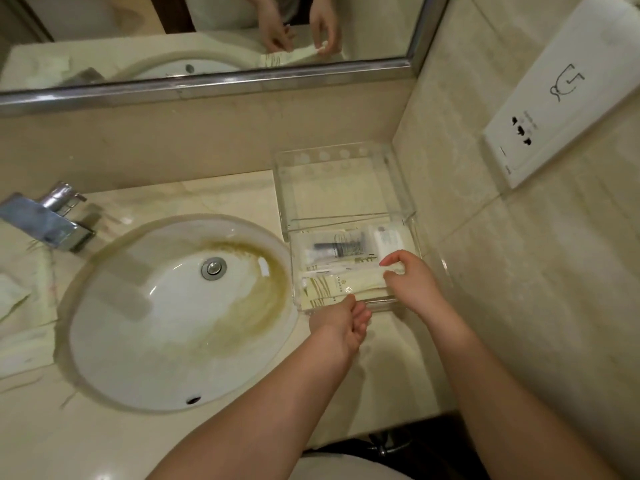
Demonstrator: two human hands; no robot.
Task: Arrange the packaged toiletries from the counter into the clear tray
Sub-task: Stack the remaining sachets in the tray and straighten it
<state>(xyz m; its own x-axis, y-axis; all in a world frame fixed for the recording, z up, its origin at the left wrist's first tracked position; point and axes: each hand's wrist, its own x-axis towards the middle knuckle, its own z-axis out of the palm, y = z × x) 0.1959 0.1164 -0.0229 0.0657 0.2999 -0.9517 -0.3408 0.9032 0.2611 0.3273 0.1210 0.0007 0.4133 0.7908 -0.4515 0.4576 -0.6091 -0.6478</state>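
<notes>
A clear tray [408,202] stands on the counter at the right of the sink, against the side wall. Its near half holds several packaged toiletries: a clear packet with a dark razor [337,250], a white sachet [388,239], a long toothbrush packet [343,270] and cream packets with green print [327,289]. My right hand [410,282] reaches over the tray's near right part, its fingers pinched on the right end of the long toothbrush packet. My left hand [344,322] sits at the tray's near edge, fingertips touching a cream packet, fingers loosely curled.
A white basin [166,317] with yellow-brown staining fills the counter's left, and a chrome faucet [48,216] stands at its far left. A folded towel [14,299] lies at the left edge. A mirror [207,39] runs along the back; a white socket panel [561,98] is on the right wall.
</notes>
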